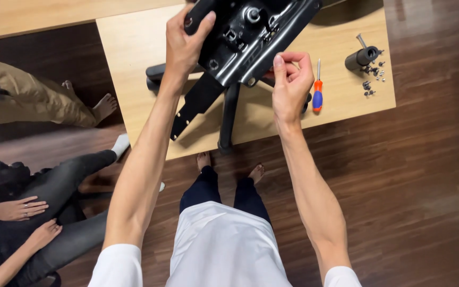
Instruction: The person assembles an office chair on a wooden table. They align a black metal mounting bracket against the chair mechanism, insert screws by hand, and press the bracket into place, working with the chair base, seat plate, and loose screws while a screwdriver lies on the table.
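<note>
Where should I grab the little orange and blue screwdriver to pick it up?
Probably by its fat orange and blue handle, coming down from above. The screwdriver lies flat on the wooden table with its thin metal tip pointing away. The right hand is close on one side, so reach in from the open side.

The metal chair mechanism [251,40] is glossy black, as is the flat bracket [195,106] hanging under it. The low table [341,101] is pale, light-wood yellow, while the floor [399,202] is dark reddish-brown planking. The screwdriver [317,90] has an orange and blue handle. The cylinder [361,57] is dark grey, the small screws [370,85] silvery. The person's shirt [224,250] is white and their trousers [224,194] navy.
</note>
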